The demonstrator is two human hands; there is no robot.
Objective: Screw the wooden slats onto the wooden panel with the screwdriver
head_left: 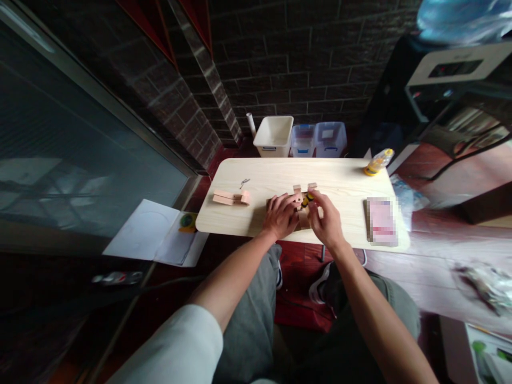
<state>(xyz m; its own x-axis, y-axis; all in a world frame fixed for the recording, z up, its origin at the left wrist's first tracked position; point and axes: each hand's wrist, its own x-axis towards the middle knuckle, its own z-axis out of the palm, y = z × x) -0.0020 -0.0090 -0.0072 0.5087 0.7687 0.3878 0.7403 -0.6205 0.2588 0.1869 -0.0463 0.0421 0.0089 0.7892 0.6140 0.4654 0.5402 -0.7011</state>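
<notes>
Over the middle of the table, my left hand (281, 214) lies with bent fingers on a light wooden assembly (304, 220), steadying it against the tabletop. My right hand (326, 217) pinches a small yellow-and-black tool (307, 200), shaped like a stubby screwdriver, at the assembly's upper side. Its tip is hidden by the fingers and wood. Two small wooden ends stick out beyond my hands. Off to the left lies another wooden piece (231, 198) with a rounded end, and just behind it some small dark metal parts (244, 183), too small to name.
The pale table (272, 173) carries a yellow-capped bottle (378, 163) at its far right corner and a pinkish blurred packet (383, 221) at the right. Behind it stand a cream bin (274, 133) and clear plastic boxes (330, 137). An open white folder (148, 229) lies left.
</notes>
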